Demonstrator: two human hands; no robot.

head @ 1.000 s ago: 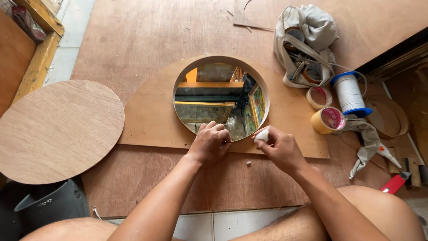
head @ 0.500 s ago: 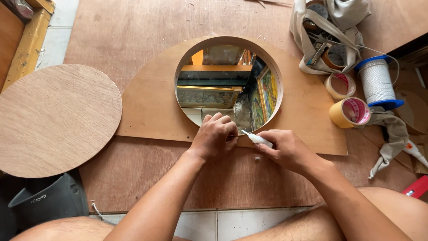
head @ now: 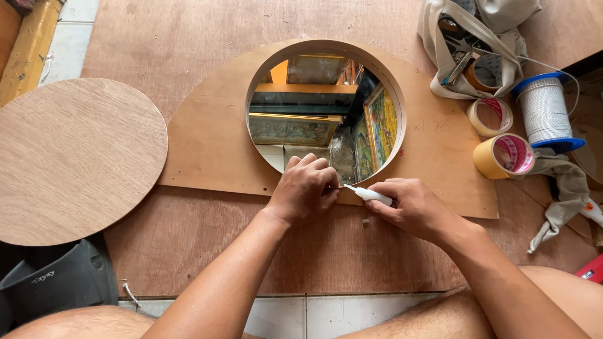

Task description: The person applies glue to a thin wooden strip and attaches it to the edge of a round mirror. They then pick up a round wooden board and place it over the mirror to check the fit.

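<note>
Glue work sits at the lower rim of the round mirror (head: 323, 113), set into an arched wooden panel (head: 207, 141) lying flat on the plywood floor (head: 188, 37). The right hand (head: 411, 207) has its grip clamped on a small white tube (head: 370, 195), nozzle aimed at the seam. The left hand (head: 304, 188) curls shut, fingertips pressing the edge to steady it. Tape rolls (head: 502, 156) wait nearby.

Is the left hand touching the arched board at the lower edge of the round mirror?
Touching. The head view shows the left hand with curled fingers pressed on the arched board at the mirror rim, no gap visible, while the right hand aims a small white tube at it.
</note>
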